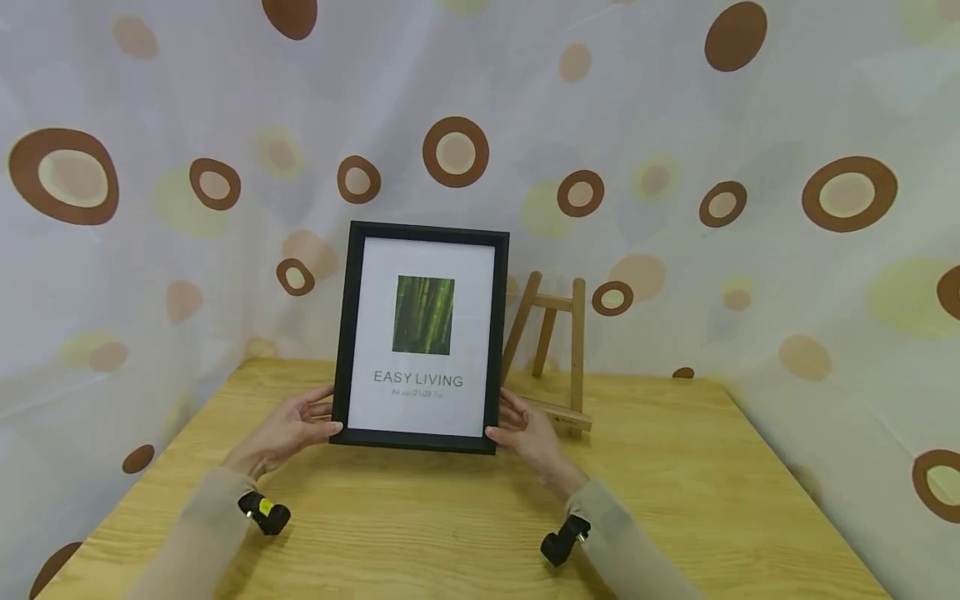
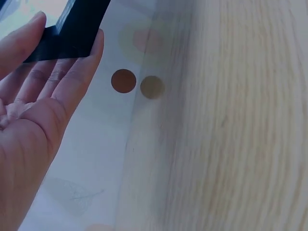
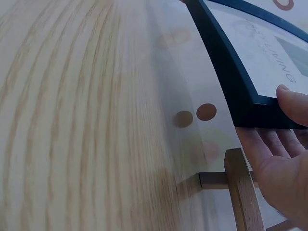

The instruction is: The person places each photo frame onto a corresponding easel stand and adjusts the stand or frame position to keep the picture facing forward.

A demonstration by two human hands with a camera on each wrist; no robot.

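Observation:
A black picture frame (image 1: 423, 337) with a white mat, a small green bamboo picture and the words "EASY LIVING" is held upright, tilted slightly. My left hand (image 1: 292, 427) grips its lower left edge, thumb in front and fingers behind, as the left wrist view also shows. On the opposite side my right hand (image 1: 534, 435) pinches the lower right edge the same way. Behind the frame's right side stands a small wooden easel (image 1: 577, 350), partly hidden by the frame and my right hand. In the right wrist view the easel's ledge (image 3: 240, 192) lies close to my right hand.
A light wooden table (image 1: 420, 533) spreads beneath both hands. Around its back and sides hangs a pale cloth (image 1: 645, 108) printed with brown rings and spots. Each wrist carries a small black camera, one on the left (image 1: 264, 512) and one on the right (image 1: 566, 540).

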